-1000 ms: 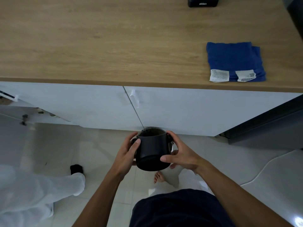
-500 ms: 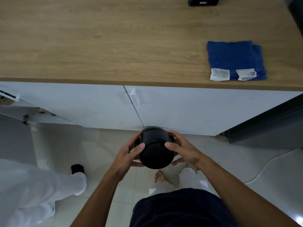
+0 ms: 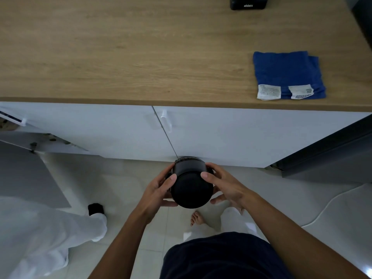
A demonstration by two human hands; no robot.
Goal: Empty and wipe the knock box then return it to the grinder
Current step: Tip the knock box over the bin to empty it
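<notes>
Pale floor tiles (image 3: 124,184) and white cabinet doors (image 3: 231,135) fill the space below a wooden worktop (image 3: 124,57). Held out over the floor, in front of the cabinet doors and below the worktop's front edge, is the knock box (image 3: 190,183), a black cylinder tipped so that its round base faces the camera and its mouth points away; the inside cannot be seen. The left hand (image 3: 159,193) wraps its left side, thumb on the wall and fingers hidden behind it. The right hand (image 3: 225,187) closes on the right side, thumb on the wall, with the fingers partly tucked under the base. Both grips are curled snugly round the box.

Below it a bare foot (image 3: 197,218) shows, half covered by pale trousers. A dark shirt fills the bottom edge. At the left, another person's white sleeve or trouser leg and a dark sock (image 3: 96,208) are cut off by the frame.

On the worktop near its front right corner lies a folded blue cloth (image 3: 287,73) with two white labels. At the far edge a black object (image 3: 248,3) is cut off; its lettering is unreadable.
</notes>
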